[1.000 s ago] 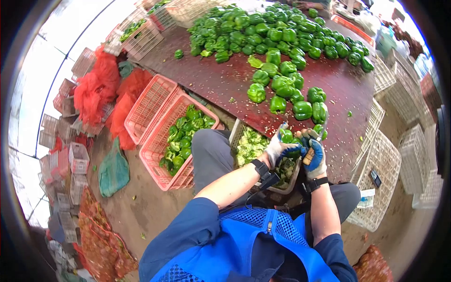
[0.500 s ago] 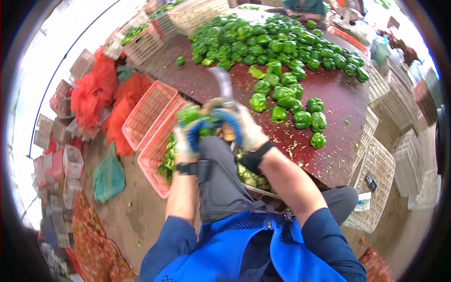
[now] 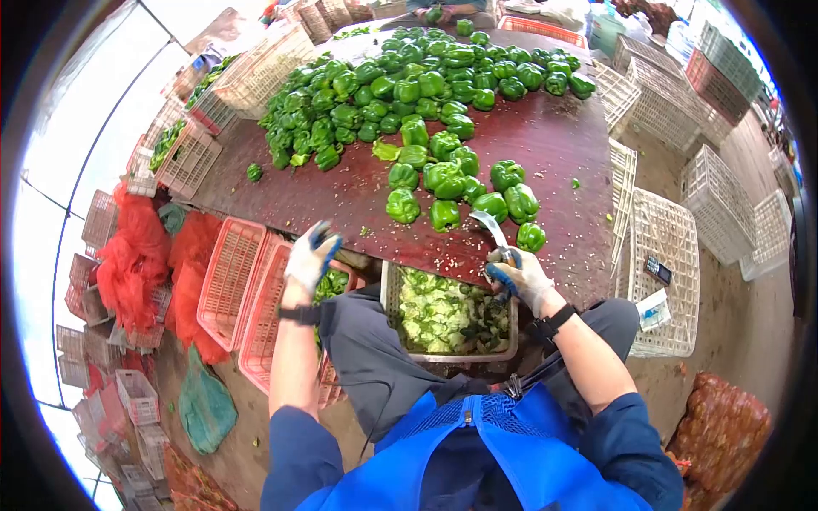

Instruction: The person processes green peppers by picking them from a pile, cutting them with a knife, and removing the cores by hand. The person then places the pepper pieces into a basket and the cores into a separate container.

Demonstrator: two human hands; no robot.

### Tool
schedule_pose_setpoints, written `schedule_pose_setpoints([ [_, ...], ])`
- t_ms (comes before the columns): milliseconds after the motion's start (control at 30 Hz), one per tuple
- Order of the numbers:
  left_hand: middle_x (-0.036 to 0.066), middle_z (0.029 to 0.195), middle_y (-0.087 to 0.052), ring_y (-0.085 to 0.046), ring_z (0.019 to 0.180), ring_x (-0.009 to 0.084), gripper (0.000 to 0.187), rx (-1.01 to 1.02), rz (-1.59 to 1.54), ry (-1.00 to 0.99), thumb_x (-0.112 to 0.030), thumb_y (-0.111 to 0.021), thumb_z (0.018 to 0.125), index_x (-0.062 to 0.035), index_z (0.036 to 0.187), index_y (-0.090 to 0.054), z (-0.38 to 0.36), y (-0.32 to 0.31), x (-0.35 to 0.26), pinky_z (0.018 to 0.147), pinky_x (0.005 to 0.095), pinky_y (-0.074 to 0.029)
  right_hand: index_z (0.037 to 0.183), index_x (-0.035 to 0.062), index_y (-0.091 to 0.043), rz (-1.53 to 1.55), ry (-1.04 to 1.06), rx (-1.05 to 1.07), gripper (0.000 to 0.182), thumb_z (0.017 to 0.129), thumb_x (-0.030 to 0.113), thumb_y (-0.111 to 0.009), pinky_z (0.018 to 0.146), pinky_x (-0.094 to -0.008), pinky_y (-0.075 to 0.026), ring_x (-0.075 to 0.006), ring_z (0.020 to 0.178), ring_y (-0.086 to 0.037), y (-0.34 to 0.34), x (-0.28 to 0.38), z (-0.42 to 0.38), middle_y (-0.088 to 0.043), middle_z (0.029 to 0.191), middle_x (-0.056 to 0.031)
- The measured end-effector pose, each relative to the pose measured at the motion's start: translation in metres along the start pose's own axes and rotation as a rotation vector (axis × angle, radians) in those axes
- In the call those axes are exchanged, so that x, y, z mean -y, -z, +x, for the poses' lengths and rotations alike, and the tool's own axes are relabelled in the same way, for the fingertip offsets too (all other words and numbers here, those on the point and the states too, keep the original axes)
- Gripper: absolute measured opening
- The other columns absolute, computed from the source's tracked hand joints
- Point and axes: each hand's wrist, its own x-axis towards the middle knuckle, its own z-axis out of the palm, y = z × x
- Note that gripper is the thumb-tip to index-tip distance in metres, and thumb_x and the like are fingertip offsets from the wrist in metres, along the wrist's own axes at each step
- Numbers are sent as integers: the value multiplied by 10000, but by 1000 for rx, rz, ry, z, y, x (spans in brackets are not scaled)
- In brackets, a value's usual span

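My right hand [image 3: 523,277], in a white glove with blue on it, grips a curved knife [image 3: 489,226] over the front edge of the dark red table [image 3: 341,200]. The blade points up and left, close to several green bell peppers [image 3: 444,179]. My left hand [image 3: 311,257], gloved alike, is raised with its fingers apart and nothing visible in it. Beneath it stands a pink crate [image 3: 264,315] with green peppers [image 3: 331,284] inside, partly hidden by my arm and leg. Between my knees a tub [image 3: 513,341] holds pale green cut pepper pieces [image 3: 443,315].
A large heap of bell peppers [image 3: 375,94] covers the table's far side. Someone's hand [image 3: 439,14] holds a pepper at the far edge. White crates [image 3: 665,255] stand at right, one bearing a phone [image 3: 658,270]. Red net bags [image 3: 136,247] lie at left.
My hands have moved apart, the left one leftward and the right one rightward with the knife. The pepper in my left hand has left it. My view has shifted right.
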Motion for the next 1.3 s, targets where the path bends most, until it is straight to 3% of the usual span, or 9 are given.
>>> schedule_pose_setpoints([
  [67, 151, 1204, -684, -650, 1040, 185, 602, 141, -47, 201, -260, -738, 889, -48, 1414, -532, 36, -56, -56, 869, 312, -531, 1087, 15, -639, 96, 73, -14, 253, 892, 155, -718, 556, -270, -519, -103, 633, -620, 17, -17, -1, -634, 808, -22],
  [200, 271, 1436, -506, -487, 1346, 374, 888, 186, 352, -59, -400, -771, 813, -19, 1508, -370, 120, -185, -72, 1139, 394, -369, 1092, 20, -639, 88, 0, -171, 279, 881, 172, -738, 521, -256, -498, -98, 546, -590, 35, -35, -5, -608, 766, -6],
  [333, 228, 1233, -651, -628, 1143, 283, 770, 222, 363, -24, -202, -833, 800, 11, 1435, -453, 154, -243, -56, 1001, 350, -488, 1103, 27, -633, 142, -6, -174, 297, 867, 168, -744, 508, -251, -488, -85, 559, -582, 41, -34, -4, -604, 771, 0],
  [433, 180, 1129, -686, -650, 1061, 247, 681, 263, 53, 149, -99, -845, 765, 13, 1350, -513, 152, -245, -52, 962, 346, -514, 1108, 28, -643, 90, -32, -191, 303, 872, 189, -743, 500, -243, -482, -81, 563, -581, 38, -20, -6, -601, 765, 2],
  [667, 196, 1320, -559, -532, 1252, 358, 762, 140, 262, -485, -73, -841, 609, -29, 1314, -553, 34, -235, -76, 1110, 405, -410, 1108, 57, -655, 162, 31, -230, 263, 948, 266, -656, 482, -243, -478, -78, 546, -580, 31, -36, 8, -637, 791, -2],
  [933, 194, 1527, -366, -446, 1374, 331, 775, 249, 135, -419, -6, -760, 685, -33, 1406, -478, -48, -259, -42, 1137, 409, -395, 1066, 65, -644, -8, -54, -222, 331, 979, 383, -603, 470, -290, -495, -125, 542, -599, 24, -53, 10, -669, 807, -23],
  [1000, 185, 1471, -440, -514, 1307, 300, 764, 231, -381, -43, -30, -820, 698, -9, 1389, -493, -51, -267, -42, 1104, 381, -426, 1065, 60, -645, -64, -70, -200, 356, 978, 403, -603, 487, -302, -504, -136, 560, -616, 22, -55, 9, -666, 789, -40],
  [1200, 148, 1261, -601, -595, 1168, 279, 625, 65, -103, -225, -92, -873, 698, -12, 1242, -576, -59, -267, -45, 1035, 373, -466, 1029, 38, -633, -277, -16, -155, 440, 984, 471, -574, 539, -362, -517, -195, 588, -658, 13, -67, 16, -656, 746, -123],
  [1300, 126, 1239, -626, -592, 1165, 249, 588, 41, -145, -241, -156, -916, 675, -18, 1155, -605, -60, -263, -44, 1059, 372, -437, 980, 38, -626, -396, 31, -150, 369, 982, 403, -571, 668, -432, -524, -331, 749, -681, 8, -73, 22, -683, 831, -182],
])
